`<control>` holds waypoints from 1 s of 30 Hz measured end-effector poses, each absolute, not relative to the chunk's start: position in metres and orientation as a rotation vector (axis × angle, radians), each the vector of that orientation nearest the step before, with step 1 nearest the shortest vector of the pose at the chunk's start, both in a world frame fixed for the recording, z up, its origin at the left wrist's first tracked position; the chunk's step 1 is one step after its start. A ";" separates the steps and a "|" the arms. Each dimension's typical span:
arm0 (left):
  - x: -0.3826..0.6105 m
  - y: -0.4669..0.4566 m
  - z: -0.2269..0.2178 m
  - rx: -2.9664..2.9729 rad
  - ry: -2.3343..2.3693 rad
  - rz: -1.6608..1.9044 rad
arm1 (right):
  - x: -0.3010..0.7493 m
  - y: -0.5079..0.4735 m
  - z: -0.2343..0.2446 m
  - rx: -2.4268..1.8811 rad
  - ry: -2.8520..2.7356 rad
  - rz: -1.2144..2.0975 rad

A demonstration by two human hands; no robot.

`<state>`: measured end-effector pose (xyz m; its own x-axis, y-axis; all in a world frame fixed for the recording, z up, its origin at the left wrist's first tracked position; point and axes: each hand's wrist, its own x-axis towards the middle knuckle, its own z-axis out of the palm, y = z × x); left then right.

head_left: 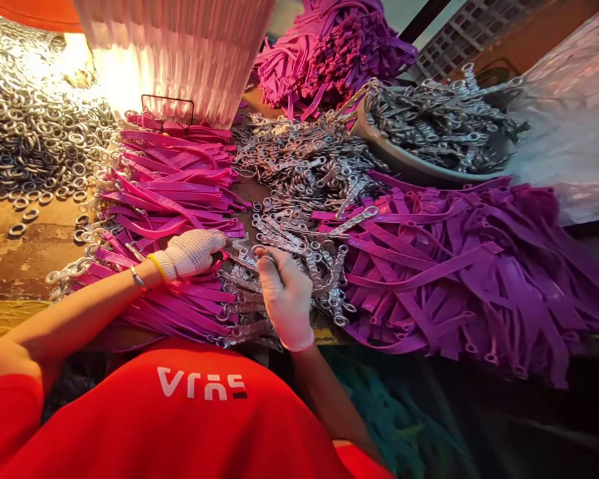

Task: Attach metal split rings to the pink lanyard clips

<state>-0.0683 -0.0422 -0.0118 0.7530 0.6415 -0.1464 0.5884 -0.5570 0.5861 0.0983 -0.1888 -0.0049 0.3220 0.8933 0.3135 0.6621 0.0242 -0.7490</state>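
Note:
My left hand, in a white dotted knit glove with a yellow cuff, is closed above a row of pink straps. Its curled fingertips hide whatever they hold. Just to the right, my right hand, in a white glove, pinches a small metal piece with a ring-shaped end between thumb and forefinger. Short silver chains lie behind and beside this hand. More chains, attached to strap ends, lie below the two hands near the table's front edge.
Loose metal rings are heaped at the left. Purple straps cover the right side, with another bundle at the back. A tub of silver chains stands back right. A ribbed translucent sheet rises behind the row.

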 end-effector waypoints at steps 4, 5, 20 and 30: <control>-0.063 -0.039 -0.018 2.402 0.923 -0.003 | 0.098 -0.190 -0.006 -1.711 -1.412 0.415; -0.065 -0.041 -0.015 2.389 0.933 0.030 | 0.097 -0.190 -0.006 -1.717 -1.421 0.431; -0.112 -0.120 0.016 1.729 0.899 0.288 | 0.064 -0.191 -0.003 -1.748 -2.278 0.027; -0.119 -0.121 0.004 1.648 0.878 0.380 | 0.063 -0.192 0.013 -1.800 -2.212 0.345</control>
<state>-0.1191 -0.1212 0.0039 0.6649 0.7179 -0.2062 0.3415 -0.0468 0.9387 0.0633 -0.1915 0.0134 -0.1928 0.9796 0.0567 0.9158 0.2004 -0.3480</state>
